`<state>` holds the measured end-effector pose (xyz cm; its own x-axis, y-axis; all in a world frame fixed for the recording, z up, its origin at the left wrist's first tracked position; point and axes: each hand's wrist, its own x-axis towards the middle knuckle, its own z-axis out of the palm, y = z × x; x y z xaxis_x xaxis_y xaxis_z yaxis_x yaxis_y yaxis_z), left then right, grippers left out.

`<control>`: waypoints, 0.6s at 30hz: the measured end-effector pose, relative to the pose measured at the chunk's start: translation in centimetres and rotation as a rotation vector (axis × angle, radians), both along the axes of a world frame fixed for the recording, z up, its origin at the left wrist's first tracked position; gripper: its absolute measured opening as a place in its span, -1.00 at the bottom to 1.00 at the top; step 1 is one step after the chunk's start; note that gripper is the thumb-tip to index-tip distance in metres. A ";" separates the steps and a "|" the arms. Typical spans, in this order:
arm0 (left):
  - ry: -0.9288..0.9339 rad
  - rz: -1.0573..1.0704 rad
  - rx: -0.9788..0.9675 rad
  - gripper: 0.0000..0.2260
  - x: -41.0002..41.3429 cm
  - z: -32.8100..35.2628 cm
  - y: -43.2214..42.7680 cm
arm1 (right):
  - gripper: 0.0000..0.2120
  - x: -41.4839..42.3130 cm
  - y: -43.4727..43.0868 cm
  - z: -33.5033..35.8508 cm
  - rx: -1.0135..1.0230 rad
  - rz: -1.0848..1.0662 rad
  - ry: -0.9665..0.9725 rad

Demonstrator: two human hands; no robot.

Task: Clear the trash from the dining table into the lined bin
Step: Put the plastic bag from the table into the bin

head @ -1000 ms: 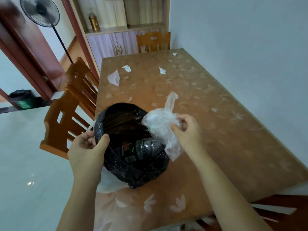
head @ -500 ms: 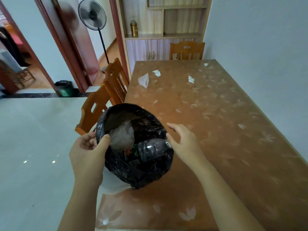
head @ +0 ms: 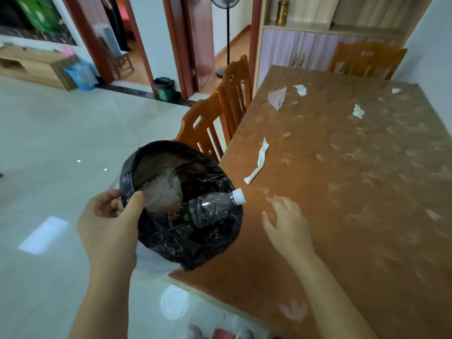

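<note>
My left hand [head: 111,225] grips the near-left rim of the bin with the black liner [head: 156,238], held at the dining table's [head: 342,216] near-left corner. Inside lie a clear plastic bag [head: 162,192] and a plastic bottle [head: 210,207], whose white cap pokes over the right rim. My right hand [head: 287,220] hovers open over the table just right of the bin, holding nothing. On the table lie a long white wrapper [head: 258,163], a folded white paper [head: 277,97] and several crumpled tissues [head: 358,111] farther back.
Two wooden chairs [head: 220,113] stand along the table's left side and another [head: 367,58] at its far end. A wall runs along the right. A second small bin [head: 165,88] sits by the doorway, a fan stand [head: 227,40] behind. Pale tiled floor [head: 49,155] spreads left.
My right hand let the clear plastic bag drop into the bin, then drew back to the right, open. The view swung left, and the long white wrapper came into sight.
</note>
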<state>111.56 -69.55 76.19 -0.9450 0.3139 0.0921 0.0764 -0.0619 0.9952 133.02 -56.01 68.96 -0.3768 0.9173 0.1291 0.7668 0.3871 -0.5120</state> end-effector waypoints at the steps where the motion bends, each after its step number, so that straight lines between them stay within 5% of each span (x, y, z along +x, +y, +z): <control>1: -0.004 0.028 -0.010 -0.86 -0.6 -0.1 -0.9 | -0.67 -0.9 -0.4 -0.1 0.001 0.031 0.003; 18: -0.103 0.218 -0.022 -0.81 -18.0 -2.7 -17.4 | -0.65 -21.1 -13.9 -0.3 -0.022 0.251 -0.148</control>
